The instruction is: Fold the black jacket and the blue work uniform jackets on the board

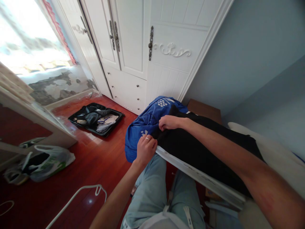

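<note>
A black garment lies spread lengthwise over a white-edged surface in front of me. My left hand, with a ring on one finger, is closed on the garment's near left corner. Farther in, my right hand is closed with bent fingers on the same black cloth, its forearm reaching across it. Fabric bunches between the two hands. A blue fabric item with white prints sits beyond and partly under the black cloth, hanging over the end. Its exact kind I cannot tell.
An open black suitcase with clothes inside lies on the red wooden floor. White wardrobe doors stand ahead. Shoes and a plastic bag are at left. A white clothes hanger shows near the bottom. A brown box-like piece stands by the wall.
</note>
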Demonstrator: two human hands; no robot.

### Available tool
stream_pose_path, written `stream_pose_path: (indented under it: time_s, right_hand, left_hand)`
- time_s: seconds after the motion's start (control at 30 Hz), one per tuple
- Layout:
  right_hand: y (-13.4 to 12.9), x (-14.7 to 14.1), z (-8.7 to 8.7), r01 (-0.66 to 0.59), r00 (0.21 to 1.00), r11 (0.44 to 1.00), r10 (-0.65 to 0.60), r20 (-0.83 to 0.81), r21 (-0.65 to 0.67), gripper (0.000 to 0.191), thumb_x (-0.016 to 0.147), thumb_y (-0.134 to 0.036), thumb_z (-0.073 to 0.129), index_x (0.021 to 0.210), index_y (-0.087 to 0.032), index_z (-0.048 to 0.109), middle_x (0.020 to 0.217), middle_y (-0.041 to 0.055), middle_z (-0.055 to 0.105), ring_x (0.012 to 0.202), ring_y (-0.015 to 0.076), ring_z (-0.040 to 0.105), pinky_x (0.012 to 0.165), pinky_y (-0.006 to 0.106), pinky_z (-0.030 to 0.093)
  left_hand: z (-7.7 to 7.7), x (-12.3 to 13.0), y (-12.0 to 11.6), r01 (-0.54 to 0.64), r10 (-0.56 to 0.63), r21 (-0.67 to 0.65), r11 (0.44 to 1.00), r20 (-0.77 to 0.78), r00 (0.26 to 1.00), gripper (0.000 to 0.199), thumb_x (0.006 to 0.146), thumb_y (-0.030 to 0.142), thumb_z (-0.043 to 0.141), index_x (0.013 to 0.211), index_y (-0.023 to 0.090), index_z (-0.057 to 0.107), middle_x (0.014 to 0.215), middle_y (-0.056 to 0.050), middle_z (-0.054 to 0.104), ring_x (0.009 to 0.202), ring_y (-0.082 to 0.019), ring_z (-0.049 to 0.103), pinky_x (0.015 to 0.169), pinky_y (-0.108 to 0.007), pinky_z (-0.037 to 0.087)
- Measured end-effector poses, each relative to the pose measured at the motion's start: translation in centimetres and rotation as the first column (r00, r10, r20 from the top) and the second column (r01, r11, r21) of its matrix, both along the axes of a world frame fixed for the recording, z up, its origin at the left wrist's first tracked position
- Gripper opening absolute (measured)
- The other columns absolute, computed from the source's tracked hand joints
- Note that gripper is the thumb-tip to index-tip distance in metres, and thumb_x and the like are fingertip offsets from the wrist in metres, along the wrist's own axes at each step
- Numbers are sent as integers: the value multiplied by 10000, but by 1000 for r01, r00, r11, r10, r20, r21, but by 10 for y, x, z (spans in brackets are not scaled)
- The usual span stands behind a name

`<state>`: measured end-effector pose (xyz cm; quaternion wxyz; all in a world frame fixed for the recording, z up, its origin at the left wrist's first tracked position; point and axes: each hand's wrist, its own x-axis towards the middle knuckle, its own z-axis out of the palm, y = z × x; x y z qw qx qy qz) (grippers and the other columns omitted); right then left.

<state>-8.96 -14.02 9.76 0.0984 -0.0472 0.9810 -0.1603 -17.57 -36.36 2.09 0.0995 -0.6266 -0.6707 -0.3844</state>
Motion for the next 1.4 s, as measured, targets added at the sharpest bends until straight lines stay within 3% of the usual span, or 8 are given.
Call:
stream_pose_path:
  time_s: [0.17, 0.47, 0.67, 0.8, 0.93, 1.03, 1.2, 1.4]
  right_hand:
    - [-4, 13, -4, 156, 975, 980, -173, -137, -125, 156, 835, -85, 526, 819, -157, 663, 770, 24, 670, 728, 145, 587, 703, 242, 403]
    - [-6, 24, -12, 397, 887, 905, -422, -187, -153, 101, 920, -175, 504, 878, -163, 594, 840, 41, 672, 748, 153, 591, 705, 245, 386]
    - [-11, 24, -4, 267, 932, 943, -305, -196, -198, 120, 921, -204, 504, 902, -154, 611, 841, 44, 657, 755, 159, 589, 714, 255, 415]
    - [-12, 17, 0, 206, 957, 942, -250, -144, -267, 122, 876, -152, 538, 918, -153, 652, 857, 38, 681, 778, 160, 618, 740, 259, 448]
    - [-10, 12, -3, 197, 953, 932, -255, -163, -305, 152, 866, -141, 555, 939, -167, 686, 923, 38, 715, 855, 173, 652, 802, 278, 481]
    - [-9, 17, -5, 231, 899, 932, -314, -305, -279, 169, 908, -220, 559, 1003, -172, 690, 1023, 62, 715, 951, 196, 648, 897, 328, 482]
    - [-13, 55, -8, 377, 757, 900, -436, -486, -220, 276, 939, -328, 547, 1151, -182, 647, 1124, 102, 680, 1084, 241, 606, 1006, 421, 458]
    - [-25, 157, -24, 625, 638, 754, -643, -423, -204, 437, 945, -475, 510, 1286, -210, 574, 1288, 125, 601, 1232, 282, 542, 1088, 499, 412]
  left_hand:
    - [-2, -1, -1, 85, -85, 4, 996, 131, 988, 172, 970, 260, 488, 928, 203, 644, 1253, -97, 647, 1121, -230, 587, 963, -419, 467]
    - [9, -17, 13, 115, 5, -188, 975, 543, 840, 292, 949, 373, 487, 924, 177, 702, 780, -32, 696, 704, -162, 624, 669, -272, 477]
    - [19, -30, 33, 337, -24, -314, 888, 699, 715, 460, 881, 521, 508, 824, 134, 749, 566, 7, 593, 487, -124, 541, 502, -237, 378]
    - [26, -30, 38, 432, -74, -346, 833, 704, 706, 395, 803, 504, 614, 875, 145, 763, 746, -9, 678, 483, -97, 529, 467, -222, 359]
    - [25, -31, 36, 383, -9, -377, 844, 703, 711, 295, 776, 423, 640, 788, 146, 743, 665, -3, 658, 467, -103, 546, 459, -217, 358]
    - [22, -32, 38, 344, 92, -363, 866, 792, 604, 275, 695, 409, 722, 747, 139, 708, 616, 4, 644, 423, -97, 534, 442, -214, 349]
    - [22, -29, 41, 249, 197, -351, 903, 852, 486, 388, 540, 449, 839, 632, 157, 600, 530, 28, 588, 391, -84, 493, 409, -202, 306]
    - [22, -29, 29, 180, 112, -293, 939, 756, 645, 444, 690, 592, 715, 727, 153, 661, 566, 12, 583, 454, -105, 519, 452, -215, 358]
